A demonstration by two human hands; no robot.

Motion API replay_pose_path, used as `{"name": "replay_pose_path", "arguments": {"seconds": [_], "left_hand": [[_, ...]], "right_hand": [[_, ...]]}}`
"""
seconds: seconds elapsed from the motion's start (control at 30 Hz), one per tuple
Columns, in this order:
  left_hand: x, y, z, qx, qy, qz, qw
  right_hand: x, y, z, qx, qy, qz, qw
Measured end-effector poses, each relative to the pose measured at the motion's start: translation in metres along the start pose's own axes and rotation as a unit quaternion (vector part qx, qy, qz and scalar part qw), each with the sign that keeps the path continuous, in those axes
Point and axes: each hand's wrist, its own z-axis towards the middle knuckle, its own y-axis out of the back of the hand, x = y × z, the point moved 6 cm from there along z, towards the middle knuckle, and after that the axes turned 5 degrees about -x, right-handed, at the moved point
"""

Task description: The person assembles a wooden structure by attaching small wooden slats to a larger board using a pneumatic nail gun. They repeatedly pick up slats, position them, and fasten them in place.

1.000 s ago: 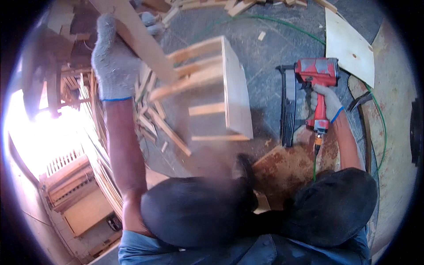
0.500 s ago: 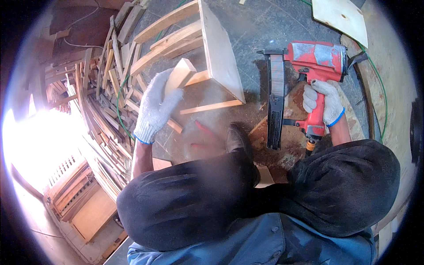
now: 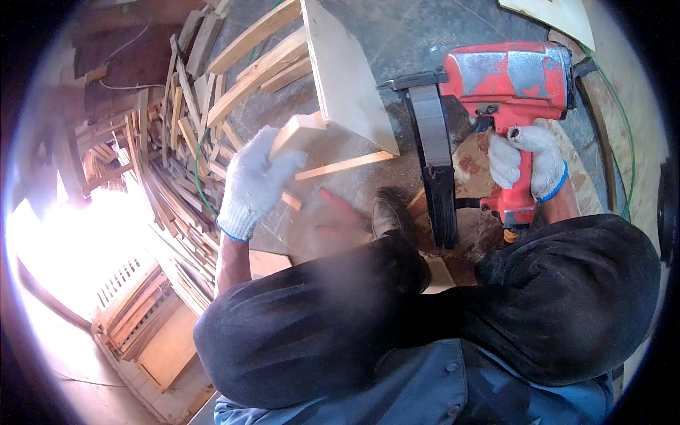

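My left hand [image 3: 251, 184], in a white knit glove, is around a short wooden block [image 3: 297, 131]. The block's far end meets the lower left corner of a pale plywood panel [image 3: 347, 78], which stands on edge; whether they touch cannot be told. Wooden slats [image 3: 265, 64] run leftward from that panel, and a thin strip [image 3: 347, 165] extends along its near side. On the right, my gloved right hand [image 3: 540, 159] is closed round the grip of a worn red nail gun [image 3: 506, 74]. Its long black magazine [image 3: 438, 170] points down toward my legs.
A heap of loose wood strips [image 3: 177, 205] fills the left side. A green hose or cord [image 3: 201, 177] crosses it. Another plywood sheet [image 3: 556, 18] lies at the far right. My shoe [image 3: 388, 212] is between my hands, near a blurred red object [image 3: 340, 205].
The block in my left hand has tilted over and come to the panel's corner. The nail gun has risen closer to view, its nose a little farther left.
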Motion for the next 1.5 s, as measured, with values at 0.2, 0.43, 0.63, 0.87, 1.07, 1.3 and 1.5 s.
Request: {"name": "replay_pose_path", "arguments": {"seconds": [0.2,0.43,0.63,0.87,1.07,1.3,1.5], "left_hand": [[-0.014,0.003,0.006,0.007,-0.031,0.139,0.990],[-0.023,-0.001,0.008,0.007,-0.059,0.166,0.984],[-0.022,-0.008,0.014,0.007,-0.079,0.180,0.980],[-0.020,-0.009,0.012,0.012,-0.074,0.176,0.982],[-0.027,-0.009,0.012,0.011,-0.073,0.164,0.984],[-0.028,-0.010,0.012,0.006,-0.103,0.183,0.978],[-0.027,-0.008,0.013,0.020,-0.100,0.208,0.973]], "right_hand": [[-0.004,-0.007,-0.001,0.039,-0.027,0.020,0.999],[-0.007,-0.017,0.000,0.026,-0.056,0.045,0.997],[-0.009,-0.013,0.000,0.045,-0.046,0.012,0.998],[-0.010,-0.015,0.002,0.056,-0.053,0.017,0.997],[-0.014,-0.011,0.003,0.047,-0.067,0.051,0.995],[-0.014,-0.013,0.006,0.054,-0.089,0.007,0.995],[-0.010,-0.024,0.004,0.027,-0.102,0.026,0.994]]}}
